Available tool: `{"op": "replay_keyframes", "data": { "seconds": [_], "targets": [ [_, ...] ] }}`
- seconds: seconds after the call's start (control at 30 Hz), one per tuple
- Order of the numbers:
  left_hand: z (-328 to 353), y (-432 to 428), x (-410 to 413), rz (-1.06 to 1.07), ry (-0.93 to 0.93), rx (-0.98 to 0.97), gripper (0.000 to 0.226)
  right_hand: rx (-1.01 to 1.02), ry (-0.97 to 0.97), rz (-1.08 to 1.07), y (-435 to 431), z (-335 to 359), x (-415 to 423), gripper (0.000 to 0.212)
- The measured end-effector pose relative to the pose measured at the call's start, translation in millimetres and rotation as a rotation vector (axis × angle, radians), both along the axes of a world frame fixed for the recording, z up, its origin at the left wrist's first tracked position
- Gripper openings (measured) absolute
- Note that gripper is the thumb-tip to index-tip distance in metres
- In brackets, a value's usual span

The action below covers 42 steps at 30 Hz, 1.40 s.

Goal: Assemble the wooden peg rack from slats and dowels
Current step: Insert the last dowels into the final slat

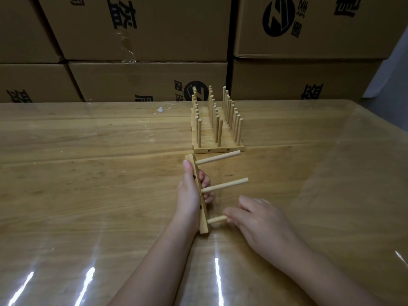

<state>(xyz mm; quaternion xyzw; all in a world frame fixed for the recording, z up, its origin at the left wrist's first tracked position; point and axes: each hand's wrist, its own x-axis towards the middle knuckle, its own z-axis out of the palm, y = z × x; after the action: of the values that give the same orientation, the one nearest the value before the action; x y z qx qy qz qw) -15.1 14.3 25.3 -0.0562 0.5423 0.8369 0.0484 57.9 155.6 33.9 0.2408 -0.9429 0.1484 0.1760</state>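
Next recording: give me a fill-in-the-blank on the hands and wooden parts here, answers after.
The left-hand grip holds a wooden slat fitted with ___ dowels. The right-hand grip pinches the nearest dowel, which is set in the ___. The finished rack sections stand on the table in front of stacked ___ boxes. Missing: three; slat; cardboard.

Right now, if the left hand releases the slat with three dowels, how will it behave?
Probably stiff and light: slat and dowels look like thin solid wood. Freed from the left hand, it may tip, since all dowels stick out one side.
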Motion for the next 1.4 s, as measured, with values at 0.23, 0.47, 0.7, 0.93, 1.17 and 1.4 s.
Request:
{"op": "replay_keyframes", "data": {
  "seconds": [0.23,0.47,0.7,0.93,1.17,1.4],
  "targets": [
    [-1.4,-1.0,-0.3,0.009,0.013,-0.041,0.055,-0.022,-0.032,-0.008,-0.5,-3.3,0.2,0.012],
    [-0.8,1.4,-0.7,0.03,0.003,-0.102,0.055,-0.062,-0.125,-0.016,-0.3,-4.8,0.1,0.016],
    [-1.8,3.3,-2.0,0.044,-0.009,-0.129,0.054,-0.069,-0.192,-0.014,2.6,-7.4,-0.3,0.023],
    [-0.1,1.5,-1.9,0.03,-0.018,-0.07,0.053,-0.015,-0.138,-0.036,3.4,-5.6,-0.2,0.028],
    [0.9,2.9,-1.5,0.049,-0.035,-0.021,0.052,0.179,0.15,-0.03,-0.5,-8.0,-4.7,0.026],
    [-2.3,2.7,-2.6,0.006,0.008,-0.137,0.054,0.111,0.085,0.013,-4.6,-14.1,-1.6,0.021]
  ]
}}
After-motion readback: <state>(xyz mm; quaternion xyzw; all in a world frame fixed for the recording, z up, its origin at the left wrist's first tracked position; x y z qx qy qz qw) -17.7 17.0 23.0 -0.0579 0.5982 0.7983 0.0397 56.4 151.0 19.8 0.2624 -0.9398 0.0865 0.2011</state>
